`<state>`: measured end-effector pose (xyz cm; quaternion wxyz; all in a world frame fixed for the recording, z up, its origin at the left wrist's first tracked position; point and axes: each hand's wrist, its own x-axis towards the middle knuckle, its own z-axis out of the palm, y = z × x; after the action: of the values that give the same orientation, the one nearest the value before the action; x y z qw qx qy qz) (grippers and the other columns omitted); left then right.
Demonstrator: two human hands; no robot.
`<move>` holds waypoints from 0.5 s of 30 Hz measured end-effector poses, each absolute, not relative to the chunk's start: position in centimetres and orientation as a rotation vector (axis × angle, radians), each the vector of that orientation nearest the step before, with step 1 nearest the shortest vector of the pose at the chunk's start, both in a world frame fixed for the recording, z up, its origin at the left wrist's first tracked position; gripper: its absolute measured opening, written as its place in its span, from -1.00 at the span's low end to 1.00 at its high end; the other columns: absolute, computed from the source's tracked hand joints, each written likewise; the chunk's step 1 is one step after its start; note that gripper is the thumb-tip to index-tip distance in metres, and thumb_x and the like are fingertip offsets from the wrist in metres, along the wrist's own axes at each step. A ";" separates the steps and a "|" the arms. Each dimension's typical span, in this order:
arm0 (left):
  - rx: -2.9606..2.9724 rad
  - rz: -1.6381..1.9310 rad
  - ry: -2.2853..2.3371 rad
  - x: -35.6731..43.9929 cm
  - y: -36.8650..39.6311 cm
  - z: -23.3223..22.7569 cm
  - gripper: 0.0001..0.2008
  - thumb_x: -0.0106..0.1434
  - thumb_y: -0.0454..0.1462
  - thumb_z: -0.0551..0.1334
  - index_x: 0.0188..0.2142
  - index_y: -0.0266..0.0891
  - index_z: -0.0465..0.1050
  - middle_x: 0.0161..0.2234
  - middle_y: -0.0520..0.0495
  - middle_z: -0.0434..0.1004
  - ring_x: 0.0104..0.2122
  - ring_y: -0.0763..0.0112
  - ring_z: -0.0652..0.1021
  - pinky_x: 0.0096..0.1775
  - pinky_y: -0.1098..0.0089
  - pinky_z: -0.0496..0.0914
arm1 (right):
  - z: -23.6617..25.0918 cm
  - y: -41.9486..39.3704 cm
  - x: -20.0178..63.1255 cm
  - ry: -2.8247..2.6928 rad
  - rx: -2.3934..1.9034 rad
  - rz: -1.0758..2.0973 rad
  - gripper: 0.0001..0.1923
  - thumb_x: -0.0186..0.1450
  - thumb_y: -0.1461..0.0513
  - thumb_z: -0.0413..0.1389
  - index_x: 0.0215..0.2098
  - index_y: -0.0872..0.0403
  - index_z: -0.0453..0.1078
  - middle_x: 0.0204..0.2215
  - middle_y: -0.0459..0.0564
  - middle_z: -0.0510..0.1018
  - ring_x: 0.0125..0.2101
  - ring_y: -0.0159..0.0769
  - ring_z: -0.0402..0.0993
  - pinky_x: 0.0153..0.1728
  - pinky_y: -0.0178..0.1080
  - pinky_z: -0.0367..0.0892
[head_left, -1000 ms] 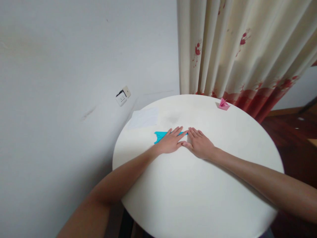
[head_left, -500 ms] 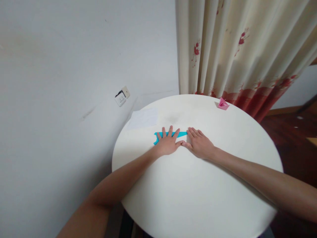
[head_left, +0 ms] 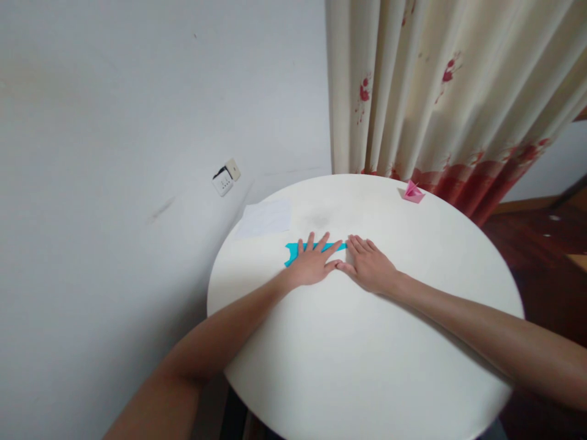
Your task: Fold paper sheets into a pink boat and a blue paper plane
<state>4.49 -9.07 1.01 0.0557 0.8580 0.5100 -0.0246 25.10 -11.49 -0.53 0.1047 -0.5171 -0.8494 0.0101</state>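
A piece of folded blue paper (head_left: pixel 292 252) lies flat on the round white table (head_left: pixel 358 348), its wider, notched end to the left and a narrow point to the right. Across its middle rests my left hand (head_left: pixel 312 264), open with fingers spread, covering part of the paper. My right hand (head_left: pixel 370 264) lies flat and open at the paper's right tip, which its fingertips touch or cover. The two thumbs meet just below the paper's edge.
A pink folded-paper figure (head_left: pixel 413 192) stands near the table's far right edge. White paper (head_left: pixel 265 219) lies at the far left, beside the wall. A plug adapter (head_left: pixel 223 182) sits in the wall socket. Patterned curtains (head_left: pixel 413 91) hang behind the table.
The fingers of my left hand have swung slightly to the right over the blue paper, baring more of its left end. My right hand has stayed in place.
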 end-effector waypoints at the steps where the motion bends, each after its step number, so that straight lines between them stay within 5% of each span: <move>1: 2.637 -0.077 1.493 4.4 -9.0 1.0 -0.37 0.42 0.16 -0.15 0.42 0.25 -0.24 0.47 0.06 -0.36 0.39 -0.29 -0.20 0.24 -0.38 -0.14 | -0.6 -11.5 25.1 -2.501 -1.527 0.034 -0.07 0.44 -0.19 -0.41 0.37 0.42 0.05 0.37 0.40 0.07 0.38 0.05 -0.04 0.33 0.06 -0.04; 15: 2.757 -0.056 1.294 4.1 -8.5 1.0 -0.38 0.47 0.07 -0.12 0.44 0.11 -0.26 0.46 0.02 -0.30 0.43 0.04 -0.17 0.31 -0.20 -0.15 | -0.9 -11.2 25.2 -2.536 -1.463 0.057 -0.07 0.44 -0.20 -0.42 0.39 0.39 0.01 0.38 0.37 0.03 0.40 0.02 -0.10 0.34 0.06 -0.07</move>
<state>4.13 -8.51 0.95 0.0477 0.9041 0.4243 -0.0185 25.17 -11.15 -0.90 0.1066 -0.4969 -0.8610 0.0193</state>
